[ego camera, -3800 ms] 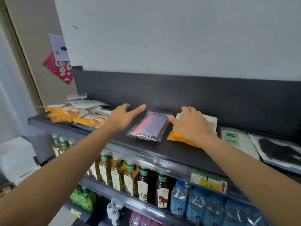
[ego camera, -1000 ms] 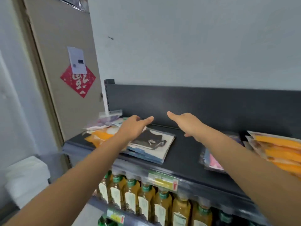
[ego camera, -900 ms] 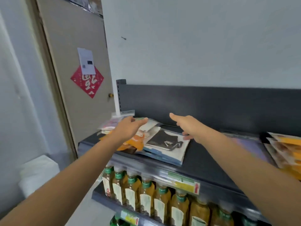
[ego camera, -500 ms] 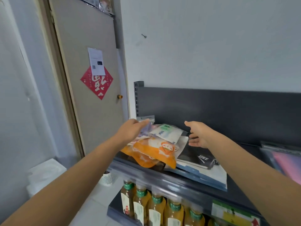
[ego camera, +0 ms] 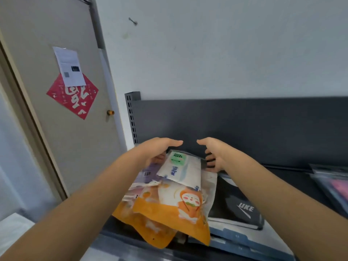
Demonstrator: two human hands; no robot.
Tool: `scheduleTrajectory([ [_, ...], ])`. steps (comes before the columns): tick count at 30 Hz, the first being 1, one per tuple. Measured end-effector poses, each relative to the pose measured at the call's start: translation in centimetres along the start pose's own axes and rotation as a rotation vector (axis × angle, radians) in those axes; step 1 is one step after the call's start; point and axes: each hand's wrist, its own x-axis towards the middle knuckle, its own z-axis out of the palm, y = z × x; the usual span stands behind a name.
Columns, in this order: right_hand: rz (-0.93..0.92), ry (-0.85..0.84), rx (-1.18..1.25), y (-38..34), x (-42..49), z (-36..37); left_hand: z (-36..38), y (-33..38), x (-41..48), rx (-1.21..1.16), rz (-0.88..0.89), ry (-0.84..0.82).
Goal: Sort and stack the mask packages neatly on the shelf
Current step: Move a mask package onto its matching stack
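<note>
This looks like a small shop. A dark metal display shelf [ego camera: 293, 176] stands against a plain white wall [ego camera: 226, 44], with a slotted upright [ego camera: 131, 117] at its left end and a matching back panel [ego camera: 244, 129]. Sealed mask packages [ego camera: 169, 219] in printed retail wrappers lie piled near the shelf's left front corner. Beside the unit is a door [ego camera: 56, 138] bearing a red paper diamond [ego camera: 75, 102] and a printed notice [ego camera: 69, 66].

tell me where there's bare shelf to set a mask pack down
Bare shelf shows in one strip: right of the black pack, left of the pink pack, in front of the back panel. The left end is crowded: orange packs and the face mask pack overlap in a pile overhanging the front edge.
</note>
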Motion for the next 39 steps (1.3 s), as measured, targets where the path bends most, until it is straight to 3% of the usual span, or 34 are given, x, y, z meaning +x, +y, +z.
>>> scheduleTrajectory([
  [9,-0.133,0.1,-0.051,-1.2,-4.6,-2.1,0.6,2.2,-0.6,0.125,0.124,-0.201],
  [18,-0.322,0.491,0.283,3.1,-13.0,-7.8,6.2,5.1,-5.1,-0.006,0.365,-0.431],
  [26,-0.247,0.666,0.431,9.1,-22.6,-15.0,16.1,7.8,-11.7,-0.318,0.388,-0.702],
  [35,-0.224,0.711,0.291,16.5,-32.3,-28.8,30.0,13.0,-21.1,-0.266,0.579,-0.837],
  [39,-0.237,0.755,0.303,20.2,-35.5,-36.5,37.5,15.0,-25.2,-0.286,0.554,-0.844],
])
